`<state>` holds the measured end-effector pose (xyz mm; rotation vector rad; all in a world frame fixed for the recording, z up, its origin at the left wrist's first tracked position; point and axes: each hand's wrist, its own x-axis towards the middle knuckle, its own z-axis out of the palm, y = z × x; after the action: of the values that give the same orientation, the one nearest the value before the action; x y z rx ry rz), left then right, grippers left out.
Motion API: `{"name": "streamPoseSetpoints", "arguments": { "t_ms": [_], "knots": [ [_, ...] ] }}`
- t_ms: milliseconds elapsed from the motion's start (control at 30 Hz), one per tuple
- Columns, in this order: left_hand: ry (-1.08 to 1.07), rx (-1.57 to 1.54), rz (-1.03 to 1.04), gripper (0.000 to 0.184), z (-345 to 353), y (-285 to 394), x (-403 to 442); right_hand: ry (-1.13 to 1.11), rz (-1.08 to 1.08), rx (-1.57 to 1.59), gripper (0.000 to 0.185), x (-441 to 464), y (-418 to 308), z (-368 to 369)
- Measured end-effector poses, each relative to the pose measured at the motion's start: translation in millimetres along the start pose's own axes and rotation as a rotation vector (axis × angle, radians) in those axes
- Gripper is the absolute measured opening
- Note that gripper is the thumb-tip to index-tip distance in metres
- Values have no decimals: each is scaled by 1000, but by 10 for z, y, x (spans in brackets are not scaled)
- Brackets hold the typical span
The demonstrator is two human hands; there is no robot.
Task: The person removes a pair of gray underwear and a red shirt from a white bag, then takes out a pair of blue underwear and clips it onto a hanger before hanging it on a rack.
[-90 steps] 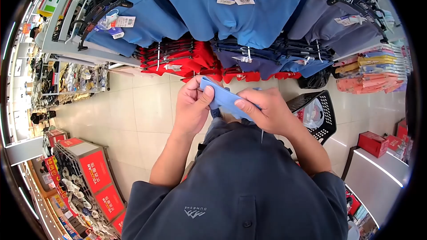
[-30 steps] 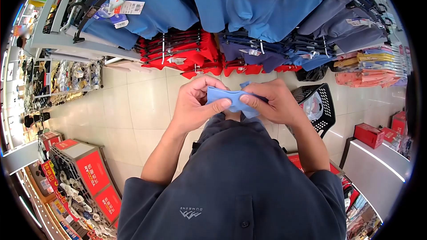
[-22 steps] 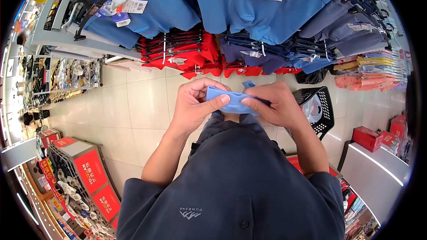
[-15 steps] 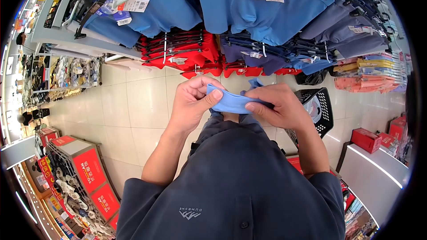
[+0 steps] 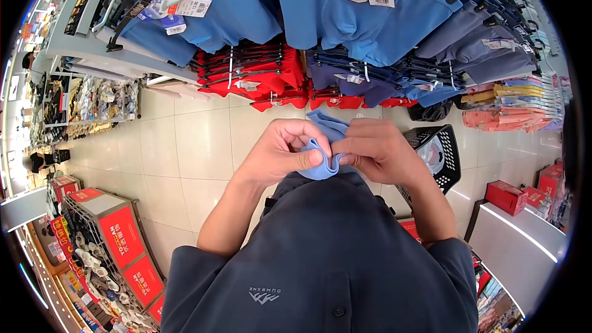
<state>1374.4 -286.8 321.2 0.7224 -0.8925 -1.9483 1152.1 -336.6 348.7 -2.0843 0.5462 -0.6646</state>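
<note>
Both hands hold a light blue cloth item [image 5: 320, 169] in front of my waist. My left hand [image 5: 280, 151] is closed on its left part, thumb and fingers pinching the edge. Closed on the right part is my right hand [image 5: 373, 151], its fingertips close to those of the left. Between them the fabric's edge bends into a curved fold, and another part of it sticks up behind the fingers. Whether the cloth is a sock or another small garment cannot be made out.
Blue shorts [image 5: 364, 18] with price tags hang on a rack ahead, above red garments [image 5: 246, 74]. A black basket [image 5: 447, 160] with a plastic bag stands at the right. Shoes fill a rack [image 5: 92, 259] at lower left; a red box [image 5: 505, 197] rests on a grey surface.
My hands have come closer together, and the cloth, stretched flat between them before, is now bunched into a curved fold. More of it shows above the fingers.
</note>
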Motion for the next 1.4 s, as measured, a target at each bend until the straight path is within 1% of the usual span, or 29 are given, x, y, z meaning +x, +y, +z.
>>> {"name": "streamPoseSetpoints", "arguments": {
  "t_ms": [133, 200, 267, 400, 467, 500, 533, 567, 600, 633, 667, 700, 733, 800, 833, 867, 933, 967, 1000, 1067, 1100, 1167, 1200, 1267, 1300, 1367, 1400],
  "knots": [
    [66, 77, 12, 24, 81, 53, -20, 28, -38, -123, 18, -6, -73, -14],
    [61, 71, 52, 36, 109, 88, -17, 32, -52, -161, 18, -3, -99, -6],
    [48, 29, 74, 39, 172, 117, 16, 54, -95, -211, 18, 2, -118, 13],
    [20, -38, 89, 48, 142, 86, 85, 39, -73, -197, 23, 33, -143, -12],
    [26, -54, 109, 46, 149, 59, 111, 108, -49, -112, 26, 54, -151, 8],
    [34, -71, 123, 44, 149, 38, 128, 108, -52, -116, 26, 60, -171, 9],
    [32, -69, 125, 44, 125, -12, 152, 98, -8, -113, 27, 61, -198, 11],
    [38, 12, 183, 38, 83, -86, 179, 88, 36, -110, 27, 56, -215, 10],
    [44, 93, 240, 34, 52, -144, 192, 89, 36, -111, 27, 34, -207, 0],
    [41, 96, 242, 34, 28, -171, 196, 45, 25, -121, 25, 0, -180, -21],
    [93, 399, 376, 30, 3, -185, 199, 0, 15, -132, 23, -25, -153, -39],
    [144, 702, 506, 27, -4, -192, 201, 4, 16, -134, 23, -43, -127, -46],
    [138, 703, 505, 27, 34, -189, 176, 38, 16, -122, 21, -61, -102, -52],
    [232, 399, 275, 23, 166, -158, 88, 77, 17, -112, 19, -91, -106, -82],
    [184, 350, 308, 20, 214, -117, 87, 84, 49, -102, 17, -89, -135, -117],
    [179, 355, 312, 20, 264, -80, 92, 91, 81, -93, 16, -87, -154, -153],
    [140, 605, 392, 14, 358, -24, 97, 92, 100, -95, 17, -106, -162, -205],
    [138, 758, 410, 14, 388, 7, 108, 89, 122, -93, 17, -119, -164, -226],
    [137, 761, 412, 14, 420, 29, 110, 90, 120, -94, 17, -130, -165, -242],
    [227, 695, 258, 16, 477, 46, 107, 115, 140, -54, 20, -155, -168, -268],
    [226, 697, 259, 16, 497, 42, 122, 116, 138, -54, 20, -170, -168, -294],
    [235, 414, 208, 16, 538, 28, 169, 105, 106, 58, 20, -202, -167, -363],
    [233, 417, 209, 16, 552, 18, 190, 108, 104, 57, 20, -226, -167, -393],
    [207, 379, 228, 16, 576, -19, 238, 46, 231, 217, 17, -280, -162, -457],
    [204, 382, 230, 16, 604, -53, 261, 48, 228, 215, 17, -300, -159, -490],
    [222, 366, 261, 19, 665, -116, 322, 22, 291, 292, 16, -285, -170, -598],
    [218, 434, 308, 20, 669, -155, 354, 21, 269, 271, 16, -286, -132, -623]
  ]
}}
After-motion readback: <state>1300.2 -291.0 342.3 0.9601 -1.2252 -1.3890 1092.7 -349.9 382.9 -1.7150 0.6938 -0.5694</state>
